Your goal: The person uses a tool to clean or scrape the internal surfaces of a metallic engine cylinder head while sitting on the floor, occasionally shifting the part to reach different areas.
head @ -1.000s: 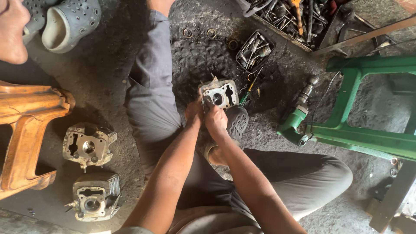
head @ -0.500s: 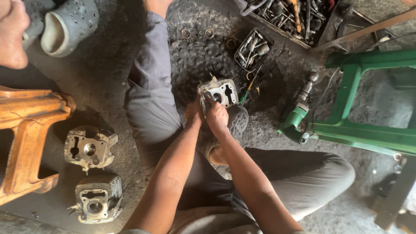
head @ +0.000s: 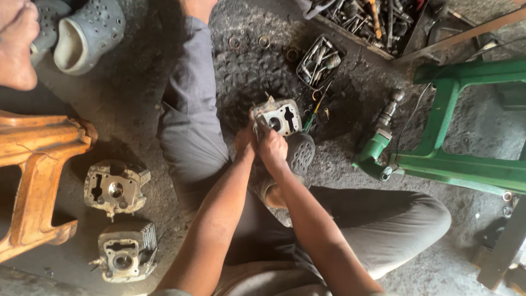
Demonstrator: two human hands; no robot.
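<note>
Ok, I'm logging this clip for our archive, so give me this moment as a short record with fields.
setting: person seated on a gritty workshop floor
left hand: on the near left side of a metal engine cylinder head
right hand: pressed against its near face
spare parts: two more cylinder heads, one above the other, at left
tools: green power drill; small tray of bits
furniture: green stand, wooden stool
</note>
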